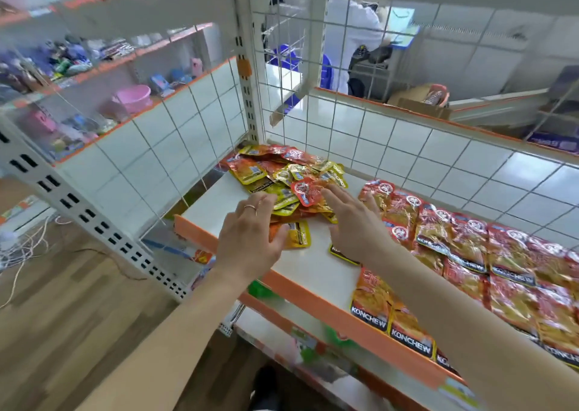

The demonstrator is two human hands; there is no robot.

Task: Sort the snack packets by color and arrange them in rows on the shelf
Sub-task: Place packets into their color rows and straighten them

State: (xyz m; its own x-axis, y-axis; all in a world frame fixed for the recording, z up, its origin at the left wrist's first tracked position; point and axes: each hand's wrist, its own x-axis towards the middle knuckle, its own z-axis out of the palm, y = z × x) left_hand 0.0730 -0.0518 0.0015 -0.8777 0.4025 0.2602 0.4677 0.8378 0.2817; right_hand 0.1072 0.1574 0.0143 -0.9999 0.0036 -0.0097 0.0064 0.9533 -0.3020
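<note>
left hand (250, 238) and right hand (351, 222) rest with loose fingers on the mixed pile (282, 172) at the frame centre, grasping nothing. a wide sweep may push the yellow packet (299, 235) off the shelf (213, 210) or into the red rows (470, 254).

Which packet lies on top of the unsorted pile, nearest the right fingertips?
The red packet with the round white emblem; it lies over yellow packets, just beyond the right hand.

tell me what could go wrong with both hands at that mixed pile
The loose yellow foil packet beside the left hand lies near the shelf's orange front edge; a sweep might knock it off. The right hand is close to the tidy rows of red foil packets and could disturb them.
</note>
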